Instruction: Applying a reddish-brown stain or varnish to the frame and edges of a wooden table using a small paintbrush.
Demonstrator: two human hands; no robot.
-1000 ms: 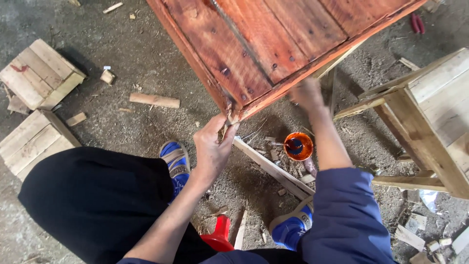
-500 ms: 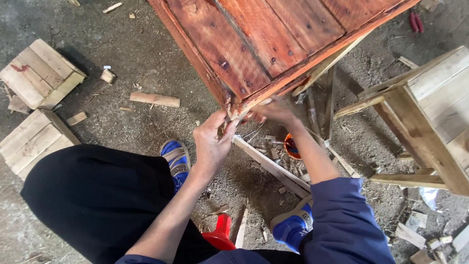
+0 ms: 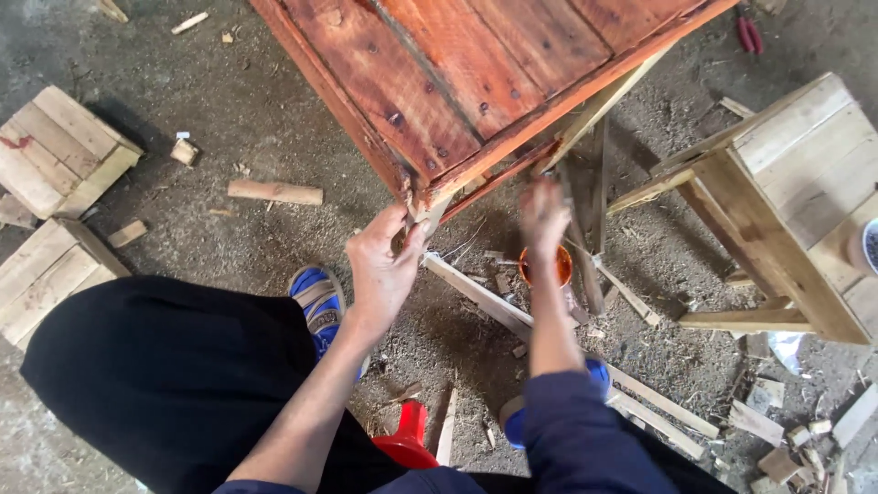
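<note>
A reddish stained wooden table top [image 3: 476,82] of nailed planks fills the upper middle. My left hand [image 3: 384,265] grips its near corner leg just under the top. My right hand [image 3: 545,218] is blurred, fingers apart, hovering below the table's front edge and above a small orange cup [image 3: 560,267] on the ground. I cannot see anything held in it.
An unpainted wooden stool [image 3: 786,201] stands at the right. Two slatted wooden blocks [image 3: 55,155] lie at the left. Loose wood sticks [image 3: 274,192] and scraps litter the dirt floor. A red object [image 3: 407,439] sits between my blue sandals [image 3: 320,302].
My right hand moved left from beside the table's edge, then down toward the orange cup. My left hand stayed on the corner leg.
</note>
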